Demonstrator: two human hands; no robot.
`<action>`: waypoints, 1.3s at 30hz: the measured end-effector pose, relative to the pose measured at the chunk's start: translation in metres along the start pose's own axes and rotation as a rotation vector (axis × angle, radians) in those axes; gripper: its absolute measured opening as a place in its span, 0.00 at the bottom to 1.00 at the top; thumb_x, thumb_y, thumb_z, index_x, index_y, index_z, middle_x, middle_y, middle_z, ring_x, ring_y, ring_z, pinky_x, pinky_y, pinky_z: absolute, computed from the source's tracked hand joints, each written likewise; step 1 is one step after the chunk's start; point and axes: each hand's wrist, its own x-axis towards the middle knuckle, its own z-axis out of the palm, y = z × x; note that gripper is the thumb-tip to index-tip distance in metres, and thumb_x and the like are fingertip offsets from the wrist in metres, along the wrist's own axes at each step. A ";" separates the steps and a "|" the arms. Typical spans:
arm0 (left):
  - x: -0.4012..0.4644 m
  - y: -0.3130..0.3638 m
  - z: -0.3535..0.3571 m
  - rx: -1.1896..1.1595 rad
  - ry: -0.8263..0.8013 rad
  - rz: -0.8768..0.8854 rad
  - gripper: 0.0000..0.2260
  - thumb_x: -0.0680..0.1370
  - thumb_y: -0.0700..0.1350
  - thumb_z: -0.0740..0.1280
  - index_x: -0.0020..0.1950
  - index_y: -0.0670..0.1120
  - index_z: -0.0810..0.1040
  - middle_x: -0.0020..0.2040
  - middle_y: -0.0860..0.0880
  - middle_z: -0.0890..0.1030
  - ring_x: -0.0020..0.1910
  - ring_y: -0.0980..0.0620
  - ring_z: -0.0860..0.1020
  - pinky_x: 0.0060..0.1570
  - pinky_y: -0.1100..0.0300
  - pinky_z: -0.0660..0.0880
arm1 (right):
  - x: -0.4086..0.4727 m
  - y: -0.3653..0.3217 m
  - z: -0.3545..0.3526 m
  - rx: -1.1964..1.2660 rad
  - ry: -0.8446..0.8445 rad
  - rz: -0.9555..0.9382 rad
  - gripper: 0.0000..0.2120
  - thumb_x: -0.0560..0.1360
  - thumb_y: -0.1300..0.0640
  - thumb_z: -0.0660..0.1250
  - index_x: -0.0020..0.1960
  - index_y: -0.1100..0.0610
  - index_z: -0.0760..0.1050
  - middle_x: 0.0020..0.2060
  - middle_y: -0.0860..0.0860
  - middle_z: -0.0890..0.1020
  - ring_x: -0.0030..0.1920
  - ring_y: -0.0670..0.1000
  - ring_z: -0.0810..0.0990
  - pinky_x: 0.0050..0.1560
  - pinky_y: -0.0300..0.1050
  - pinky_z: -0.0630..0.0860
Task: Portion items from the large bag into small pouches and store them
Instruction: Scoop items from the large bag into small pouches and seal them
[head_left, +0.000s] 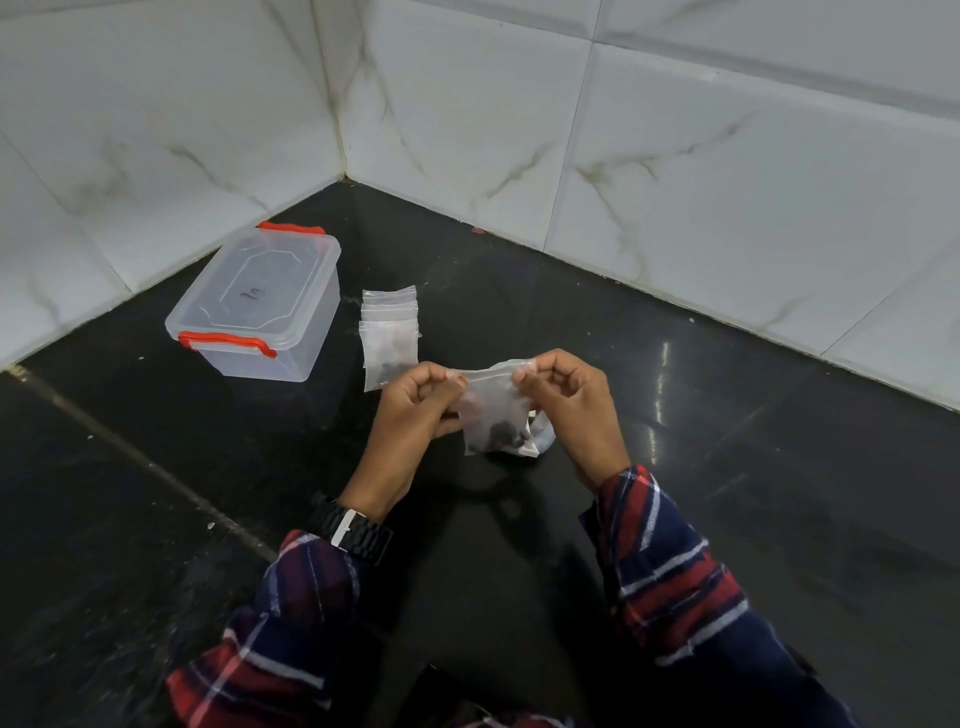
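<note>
Both hands are raised just above the dark polished stone table (727, 493), and a small clear plastic zip pouch (491, 402) is pinched between them by its top edge: the left hand (415, 410) grips the left corner with curled fingers and thumb, the right hand (566, 402) grips the right corner likewise. The pouch hangs down between the hands, and a small clump of dark items (501, 431) is seen settled at its bottom.

The step in hand is judged to be the sealing of the zip strip. It is best done by pressing the strip flat between thumb and finger and running along it from one corner to the other, while the pouch is kept upright so that the contents stay low and clear of the seal. Trapped air should be let out first.

The film is thin, soft and slightly cloudy, and it creases easily. Directly below and behind the held pouch, a crumpled pale plastic bag (537, 439) lies on the table; it is mostly hidden. Beyond the left hand, a short stack of similar clear flat pouches (389, 332) is laid, the nearest holding dark bits. Farther to the left of that stack, a rigid translucent rectangular plastic box with red clip handles (254, 306) stands with its lid on. The table is glossy and reflective.
</note>
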 end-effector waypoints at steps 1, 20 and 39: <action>0.000 0.000 -0.001 0.005 -0.025 -0.002 0.03 0.78 0.38 0.65 0.45 0.40 0.77 0.41 0.46 0.81 0.44 0.51 0.82 0.51 0.50 0.79 | 0.000 0.000 0.000 -0.014 -0.011 0.001 0.06 0.76 0.65 0.67 0.40 0.61 0.76 0.33 0.52 0.78 0.35 0.45 0.76 0.36 0.34 0.74; 0.004 0.001 -0.001 0.314 -0.039 0.142 0.04 0.77 0.40 0.66 0.43 0.44 0.78 0.38 0.51 0.80 0.38 0.61 0.78 0.41 0.66 0.76 | 0.002 0.004 0.017 -0.115 -0.086 0.021 0.04 0.76 0.65 0.66 0.43 0.65 0.77 0.38 0.58 0.81 0.38 0.46 0.80 0.39 0.37 0.77; 0.002 -0.001 -0.006 0.234 0.138 0.161 0.06 0.74 0.44 0.71 0.43 0.41 0.82 0.39 0.43 0.84 0.42 0.45 0.83 0.48 0.44 0.80 | -0.003 0.006 0.024 0.016 -0.004 0.033 0.05 0.76 0.63 0.68 0.46 0.66 0.78 0.43 0.63 0.83 0.42 0.52 0.82 0.44 0.43 0.80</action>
